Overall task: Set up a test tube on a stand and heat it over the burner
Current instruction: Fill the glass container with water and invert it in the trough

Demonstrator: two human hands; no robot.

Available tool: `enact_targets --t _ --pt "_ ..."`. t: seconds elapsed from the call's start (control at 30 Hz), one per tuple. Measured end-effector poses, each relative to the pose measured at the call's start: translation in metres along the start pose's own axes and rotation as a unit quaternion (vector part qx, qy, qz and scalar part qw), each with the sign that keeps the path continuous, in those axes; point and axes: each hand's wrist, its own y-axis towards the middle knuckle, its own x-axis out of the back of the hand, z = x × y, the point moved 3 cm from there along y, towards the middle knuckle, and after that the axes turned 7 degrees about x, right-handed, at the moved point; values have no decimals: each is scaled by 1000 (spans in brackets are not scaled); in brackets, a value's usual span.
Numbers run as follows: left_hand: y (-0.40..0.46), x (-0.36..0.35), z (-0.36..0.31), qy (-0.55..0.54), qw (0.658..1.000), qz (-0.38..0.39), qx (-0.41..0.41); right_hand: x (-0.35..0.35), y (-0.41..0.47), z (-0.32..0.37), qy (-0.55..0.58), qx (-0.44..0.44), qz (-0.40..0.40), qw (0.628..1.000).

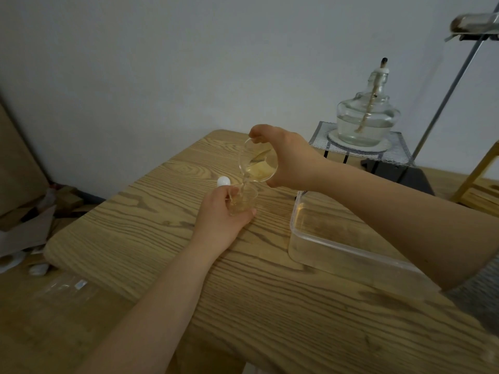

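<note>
the right hand [290,157] grips a tilted beaker [259,164], pouring clear liquid into a small cup [244,199] clasped by the left hand [224,213] on the table [162,238]. a tub [337,238] sits just right. the burner [367,117] stands behind on mesh [399,147]; the test tube [475,21] is clamped at the top right edge. bare table lies to the left.

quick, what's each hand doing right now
Left hand: closed around a small clear cup on the table.
Right hand: gripping a tilted glass beaker, pouring into it.
</note>
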Motion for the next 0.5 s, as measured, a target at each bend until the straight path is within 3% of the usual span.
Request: enact_targets --t 0.5 --pt "0 -1 2 0 1000 6 7 1 0 1 -1 0 6 1000"
